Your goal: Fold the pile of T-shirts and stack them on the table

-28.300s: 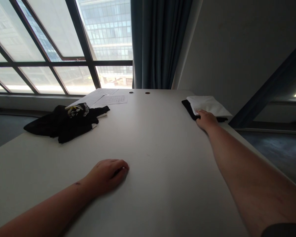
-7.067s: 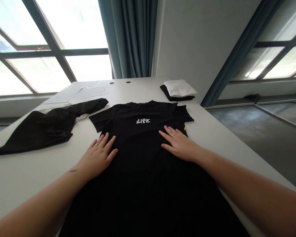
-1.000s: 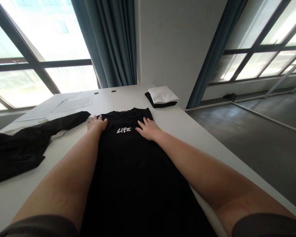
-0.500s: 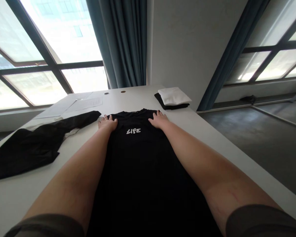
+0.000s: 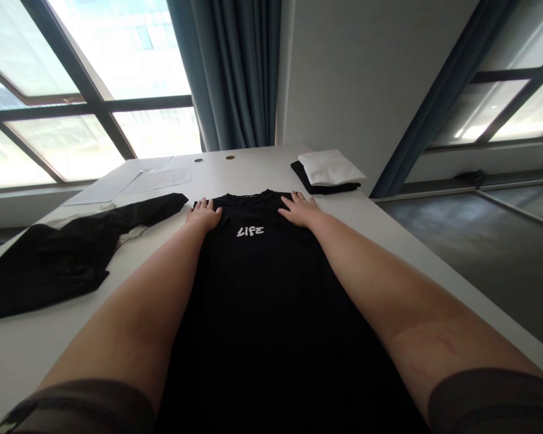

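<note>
A black T-shirt [image 5: 271, 301] with white lettering on its chest lies spread out on the white table, collar at the far end. My left hand [image 5: 204, 216] rests flat on its left shoulder, fingers spread. On the right shoulder lies my right hand [image 5: 300, 211], also flat with the fingers apart. Neither hand grips the cloth. The sleeves of the shirt are not visible, and its near end runs out of the bottom of the view.
Left of the shirt lies a crumpled black garment [image 5: 49, 259]. Paper sheets [image 5: 158, 179] are at the back left. A folded white cloth [image 5: 330, 167] sits on a folded black cloth [image 5: 344, 188] at the back right. The white table [image 5: 434, 265] drops off to the floor on the right.
Both hands stay at the shirt's shoulders, the right fingers spread a little wider. The whole view has shifted slightly, with the table and shirt a bit higher and further right.
</note>
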A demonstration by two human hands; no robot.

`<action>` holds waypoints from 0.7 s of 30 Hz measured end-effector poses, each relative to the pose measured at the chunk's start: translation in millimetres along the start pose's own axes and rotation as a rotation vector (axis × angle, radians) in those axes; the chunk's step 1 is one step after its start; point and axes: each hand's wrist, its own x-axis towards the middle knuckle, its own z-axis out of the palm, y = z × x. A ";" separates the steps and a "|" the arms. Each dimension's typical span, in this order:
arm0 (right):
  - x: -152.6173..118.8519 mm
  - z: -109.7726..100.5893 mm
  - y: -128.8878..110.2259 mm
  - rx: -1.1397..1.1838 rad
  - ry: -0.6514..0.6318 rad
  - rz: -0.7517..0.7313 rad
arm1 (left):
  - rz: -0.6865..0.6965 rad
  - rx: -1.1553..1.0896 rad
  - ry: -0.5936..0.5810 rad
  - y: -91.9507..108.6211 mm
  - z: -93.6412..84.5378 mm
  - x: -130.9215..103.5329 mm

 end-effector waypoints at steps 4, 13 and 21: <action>-20.4 -3.8 -5.9 -0.077 0.089 -0.030 | -0.027 0.002 -0.003 3.6 -6.9 -0.4; -73.2 3.7 -36.0 -0.079 0.011 -0.238 | 0.183 0.044 0.094 4.2 -30.9 -90.7; -130.4 17.4 -25.8 -0.037 -0.053 -0.399 | 0.366 0.013 -0.062 -66.9 -21.1 -240.3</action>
